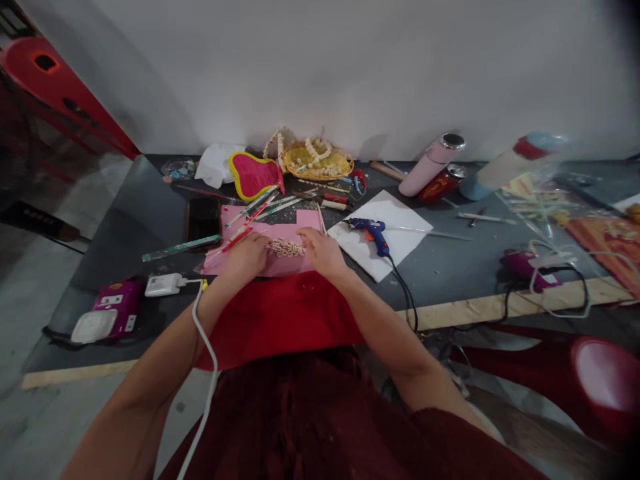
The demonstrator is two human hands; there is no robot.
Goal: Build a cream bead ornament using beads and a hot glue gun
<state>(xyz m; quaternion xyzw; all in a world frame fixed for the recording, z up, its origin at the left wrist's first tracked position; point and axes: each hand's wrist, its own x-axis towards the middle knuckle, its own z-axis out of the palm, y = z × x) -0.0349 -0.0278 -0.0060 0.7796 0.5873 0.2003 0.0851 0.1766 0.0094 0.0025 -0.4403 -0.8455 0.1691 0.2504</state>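
A cluster of small beige stick-like pieces (287,248) lies on a sheet of pink paper (280,268) in front of me. At its left end my left hand (249,256) is closed, fingertips against the pieces. My right hand (324,252) curls its fingers in at the right end, thumb and fingers bent together at the edge. Whether the pieces are joined or loose I cannot make out. Several pencils and thin sticks (260,208) lie just beyond my left hand. A blue glue gun (369,230) rests on white paper (373,265) right of my right hand.
A yellow basket (345,168) with beige pieces stands by the wall, beside a heart-shaped pink and yellow item (255,177). A phone (203,220) and charger (164,285) sit left. A pink flask (433,165) and red can (443,185) stand right. Cords hang over the front edge.
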